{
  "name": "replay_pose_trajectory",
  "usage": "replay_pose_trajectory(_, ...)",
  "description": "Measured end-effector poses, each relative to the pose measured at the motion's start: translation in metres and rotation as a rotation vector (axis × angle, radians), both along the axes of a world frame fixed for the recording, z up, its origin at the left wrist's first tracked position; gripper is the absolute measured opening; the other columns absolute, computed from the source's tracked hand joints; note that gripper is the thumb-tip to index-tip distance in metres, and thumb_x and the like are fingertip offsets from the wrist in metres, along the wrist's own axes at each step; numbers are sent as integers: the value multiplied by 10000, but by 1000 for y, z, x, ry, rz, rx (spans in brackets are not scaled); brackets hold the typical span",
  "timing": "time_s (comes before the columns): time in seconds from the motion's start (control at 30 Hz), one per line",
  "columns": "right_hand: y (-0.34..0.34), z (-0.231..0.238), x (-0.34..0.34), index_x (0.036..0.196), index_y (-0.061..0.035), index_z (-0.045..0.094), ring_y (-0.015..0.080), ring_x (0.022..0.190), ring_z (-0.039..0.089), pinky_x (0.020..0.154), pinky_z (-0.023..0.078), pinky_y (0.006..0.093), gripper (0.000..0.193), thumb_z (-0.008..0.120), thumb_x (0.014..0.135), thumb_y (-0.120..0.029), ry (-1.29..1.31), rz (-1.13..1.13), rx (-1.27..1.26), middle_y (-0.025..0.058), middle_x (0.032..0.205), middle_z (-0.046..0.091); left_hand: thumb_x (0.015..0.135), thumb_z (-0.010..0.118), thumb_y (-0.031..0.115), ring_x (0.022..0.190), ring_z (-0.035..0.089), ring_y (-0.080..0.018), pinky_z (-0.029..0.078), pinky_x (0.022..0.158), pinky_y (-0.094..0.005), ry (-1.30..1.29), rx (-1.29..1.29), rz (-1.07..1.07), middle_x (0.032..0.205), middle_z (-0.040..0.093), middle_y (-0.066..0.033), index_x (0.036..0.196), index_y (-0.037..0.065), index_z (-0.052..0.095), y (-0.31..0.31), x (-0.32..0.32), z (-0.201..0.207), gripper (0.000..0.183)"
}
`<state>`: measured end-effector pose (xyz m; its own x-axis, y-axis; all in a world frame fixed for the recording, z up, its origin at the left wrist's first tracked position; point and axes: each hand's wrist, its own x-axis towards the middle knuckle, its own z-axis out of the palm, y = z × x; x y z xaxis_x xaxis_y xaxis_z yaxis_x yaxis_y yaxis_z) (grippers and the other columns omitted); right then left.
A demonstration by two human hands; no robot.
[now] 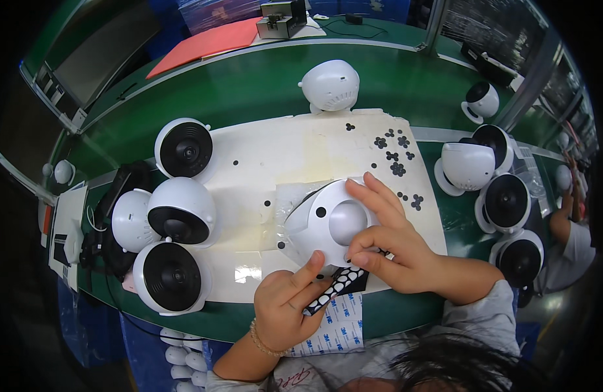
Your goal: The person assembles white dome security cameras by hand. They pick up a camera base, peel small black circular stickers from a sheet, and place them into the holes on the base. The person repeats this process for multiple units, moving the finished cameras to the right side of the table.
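A white dome-shaped camera body [327, 222] lies on its side on a white mat [282, 157], its round base facing up, with a black dot stuck near one edge. My right hand [396, 245] rests on it, fingers curled over the round base. My left hand [289, 310] holds a strip of black round stickers [337, 287] on white backing, its index finger touching the body's lower edge. A clear plastic film [291, 196] lies under the body.
Three white dome cameras with black lenses [177, 222] stand at the mat's left; several more [507, 202] stand at the right. One dome [331, 85] sits behind the mat. Loose black stickers [396, 160] dot the mat's right end. Another person's arm [569, 228] shows far right.
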<state>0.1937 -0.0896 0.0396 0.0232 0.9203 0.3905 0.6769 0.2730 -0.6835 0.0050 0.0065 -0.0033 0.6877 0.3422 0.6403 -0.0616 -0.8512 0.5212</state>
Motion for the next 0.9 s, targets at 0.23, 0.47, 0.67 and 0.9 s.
replay_pose_trajectory(0.23,-2,-5,0,868,-129,618,394,1274,174,985,149,461,129,571,812,-236,-109,-40,77,179,1358,293,574,681,72,493,470,-165,383,500,-267,0,-22,-1,1194,532,-91,736,37,648,-1,1,1,170)
replay_pose_trajectory(0.47,-12,-19,3,963,-194,607,289,1202,326,957,159,441,264,585,779,-383,-521,-163,304,76,1256,445,568,702,73,582,536,-186,426,569,-276,-19,-64,6,1193,532,-91,705,25,639,-2,3,5,158)
replay_pose_trajectory(0.67,-15,-25,0,1012,-176,592,163,1059,469,927,183,402,338,658,711,-316,-480,-84,404,-10,1037,577,589,718,122,626,563,-171,419,750,-334,47,-126,3,1176,547,-87,682,33,634,-2,1,6,154)
replay_pose_trajectory(0.9,-16,-20,-3,884,-238,640,102,921,504,891,210,372,184,653,701,-250,-482,-86,421,-97,1007,577,595,726,137,617,561,-150,365,851,-381,53,-147,27,1142,572,-72,629,37,601,-3,0,4,164)
